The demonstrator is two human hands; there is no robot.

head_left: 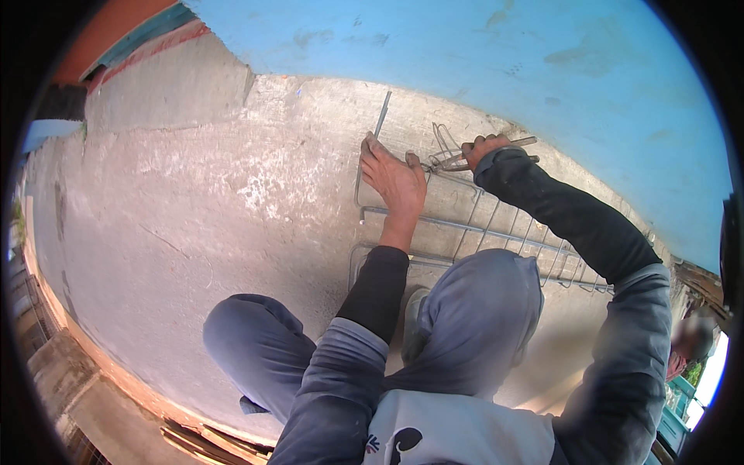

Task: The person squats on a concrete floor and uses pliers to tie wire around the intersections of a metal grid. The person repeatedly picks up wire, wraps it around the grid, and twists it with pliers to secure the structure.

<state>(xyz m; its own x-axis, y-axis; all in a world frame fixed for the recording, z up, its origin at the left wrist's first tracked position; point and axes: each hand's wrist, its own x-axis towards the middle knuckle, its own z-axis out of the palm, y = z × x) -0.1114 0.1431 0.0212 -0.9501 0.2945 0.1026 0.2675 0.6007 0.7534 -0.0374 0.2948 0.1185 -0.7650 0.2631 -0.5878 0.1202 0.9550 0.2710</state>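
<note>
A rebar cage (496,231) of long steel bars and thin bent stirrups lies on the concrete in front of me and runs off to the right. My left hand (394,177) is closed on the steel bar (382,115) at the cage's left end, whose tip sticks out beyond the fingers. In my right hand (485,147) is a pair of pincers (524,142), gripped by the handles. Their jaws point left and meet the cage close to my left thumb. Loops of thin wire (443,136) stand up beside the jaws. My fingers partly hide the joint there.
A blue wall (480,54) rises just beyond the cage. My bent knees (484,310) are close to its near side, partly covering the bars. Wooden planks (209,443) lie past the slab's edge at lower left. Another person (692,337) is at the far right.
</note>
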